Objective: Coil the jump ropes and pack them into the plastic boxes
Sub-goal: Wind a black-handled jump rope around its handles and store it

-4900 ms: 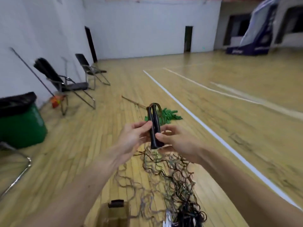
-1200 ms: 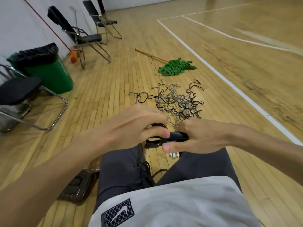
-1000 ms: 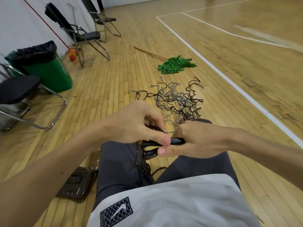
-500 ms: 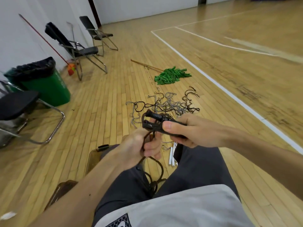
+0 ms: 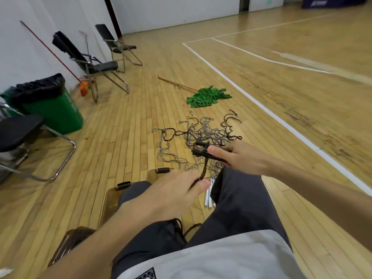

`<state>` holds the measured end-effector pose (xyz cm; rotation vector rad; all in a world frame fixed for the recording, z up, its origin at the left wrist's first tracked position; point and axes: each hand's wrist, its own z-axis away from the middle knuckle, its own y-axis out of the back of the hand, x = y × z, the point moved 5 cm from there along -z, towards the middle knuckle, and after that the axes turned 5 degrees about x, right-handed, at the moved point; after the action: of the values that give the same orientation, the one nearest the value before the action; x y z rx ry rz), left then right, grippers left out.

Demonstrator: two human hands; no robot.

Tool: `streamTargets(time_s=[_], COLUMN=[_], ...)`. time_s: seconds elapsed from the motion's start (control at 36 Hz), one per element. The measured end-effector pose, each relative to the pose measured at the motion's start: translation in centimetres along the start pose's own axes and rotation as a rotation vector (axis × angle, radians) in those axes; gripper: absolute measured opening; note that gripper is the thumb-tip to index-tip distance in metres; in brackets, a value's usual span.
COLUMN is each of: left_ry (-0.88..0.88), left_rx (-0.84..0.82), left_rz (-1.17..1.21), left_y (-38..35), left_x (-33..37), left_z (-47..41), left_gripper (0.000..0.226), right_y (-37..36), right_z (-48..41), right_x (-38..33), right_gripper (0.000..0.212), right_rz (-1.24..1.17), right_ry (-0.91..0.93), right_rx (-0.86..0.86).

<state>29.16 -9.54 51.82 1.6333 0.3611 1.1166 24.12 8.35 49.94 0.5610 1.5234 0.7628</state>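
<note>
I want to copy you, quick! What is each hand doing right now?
Left hand: closed, pinching the dark rope.
Right hand: closed, holding the black handles.

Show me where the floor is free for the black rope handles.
Free: boards between the green plastic bin and the tangled rope pile; right of the grey-trousered legs, towards the white court line. Crowded: brown plastic boxes and white handles by the legs.

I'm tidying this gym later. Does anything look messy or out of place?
Yes. A tangle of ropes sprawls uncoiled on the floor, and a green mop lies flat beyond it. Just one rope is in hand: the right hand grips its black handles, the left hand pinches its cord.
</note>
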Motion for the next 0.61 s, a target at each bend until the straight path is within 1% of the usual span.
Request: streamTargets(time_s=[0.06,0.17,0.25,0.31,0.42,0.5,0.61], left_ry=[-0.017,-0.099,-0.179,-0.234,-0.296,-0.299,-0.266], left_rx=[-0.008,-0.004,-0.009,-0.007,-0.004,-0.017,-0.031], left_rz=[-0.136,-0.396,-0.462,-0.441,-0.299,-0.224,-0.141], left_y=[1.2,3.5,5.0,5.8,7.4,8.1,8.4], left_x=[0.3,1.2,1.5,1.5,1.6,1.6,1.3], left_z=[0.0,-0.4,-0.6,-0.7,-1.1,-1.6,-2.3], left_gripper=[0.037,0.033,0.037,0.036,0.024,0.014,0.016], right_y=[-0.3,-0.8,-1.2,-1.3,-1.2,-1.2,-1.2], right_z=[0.0,0.0,0.4,0.7,1.4,1.8,2.6], right_x=[0.0,-0.2,-0.7,-1.2,-2.5,-3.6,-4.9], right_gripper=[0.078,0.073,0.072,0.069,0.065,0.065,0.064], right_rz=[0.001,0.051,0.113,0.150,0.196,0.215,0.256], right_ry=[0.011,0.036,0.061,0.083,0.124,0.156,0.196], right_rx=[-0.013,-0.032,-0.055,-0.069,-0.088,-0.115,-0.154])
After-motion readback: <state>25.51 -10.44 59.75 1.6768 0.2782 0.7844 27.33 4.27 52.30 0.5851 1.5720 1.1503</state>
